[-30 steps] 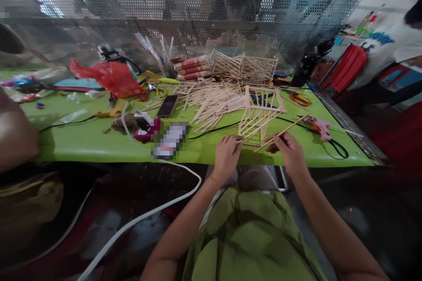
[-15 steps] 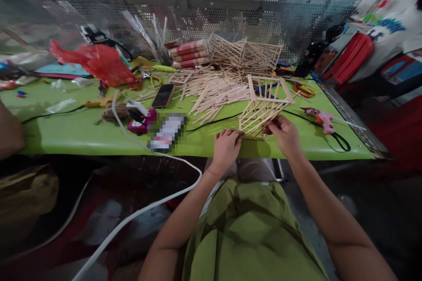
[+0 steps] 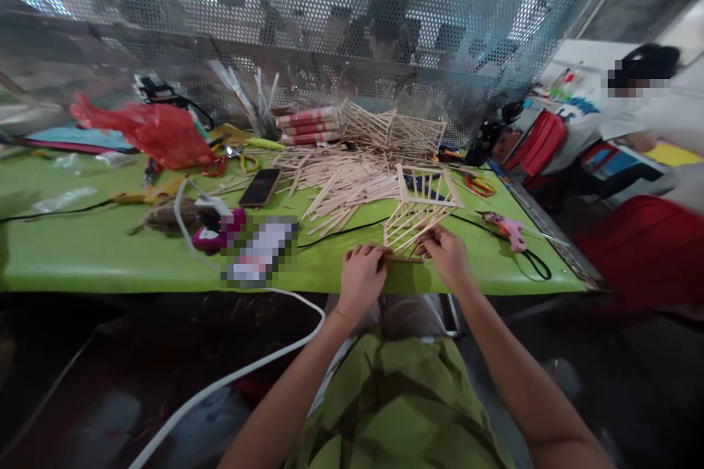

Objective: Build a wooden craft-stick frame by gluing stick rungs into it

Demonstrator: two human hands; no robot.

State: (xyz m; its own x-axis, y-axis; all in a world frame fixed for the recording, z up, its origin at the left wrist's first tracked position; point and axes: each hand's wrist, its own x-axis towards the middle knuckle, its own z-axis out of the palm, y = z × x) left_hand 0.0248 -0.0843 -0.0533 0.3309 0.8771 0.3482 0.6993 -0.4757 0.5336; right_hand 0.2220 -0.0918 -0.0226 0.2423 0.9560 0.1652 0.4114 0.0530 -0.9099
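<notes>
A small openwork frame of popsicle sticks (image 3: 405,194) stands on the green tabletop close to the front edge, with thin slanting sticks between its two ends. My left hand (image 3: 364,277) is closed on its near left corner, fingertips curled over the bottom stick. With thumb and fingers pinched, my right hand (image 3: 448,258) grips the near right side of the same frame. The fingertips of both hands are partly hidden. Behind the frame lies a heap of loose popsicle sticks (image 3: 352,190). A pink glue gun (image 3: 510,231) rests to the right of my right hand.
A larger stick structure (image 3: 393,130) and wrapped stick packs (image 3: 309,124) stand against the perforated screen (image 3: 308,22). Leftward lie two phones, one a dark phone (image 3: 260,187), a purple socket block (image 3: 220,231) with a white cable, twine, and a red plastic bag (image 3: 151,133). A person sits at right.
The camera view has swung up and to the right, so the table sits lower in the picture. A person's arm at the left edge has left view. Both hands keep their hold on the frame.
</notes>
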